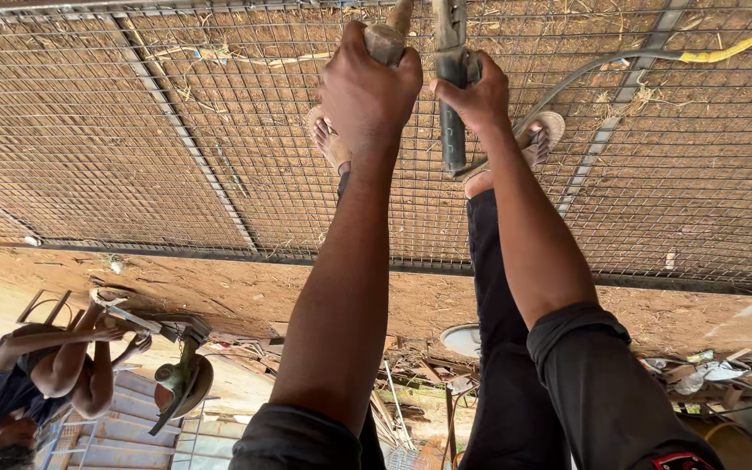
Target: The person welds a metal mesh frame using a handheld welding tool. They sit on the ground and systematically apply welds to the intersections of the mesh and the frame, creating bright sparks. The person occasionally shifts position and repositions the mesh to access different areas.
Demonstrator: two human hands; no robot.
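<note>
— One other person (36,374) is working far off to the left, both arms reaching to a round-bladed cutting machine (180,374). Are you seeing that?

— I am. And the wire mesh panel (89,130) is lying flat on the bare dirt, filling most of the ground.

— What are the hands doing?

— The left hand (367,87) is clenching a worn wooden handle (386,39), just above the mesh. Its head is running out of sight, so I cannot tell what tool it is.

— And beside it?

— The right hand (476,96) is gripping a dark-handled tool (454,130), holding it upright, close against the mesh. Both hands are sitting between two sandalled feet (546,135) that are standing on the panel.

— Further right?

— A grey cable (602,61) is trailing away across the mesh, a yellow sleeve (715,52) wrapping one stretch.
</note>
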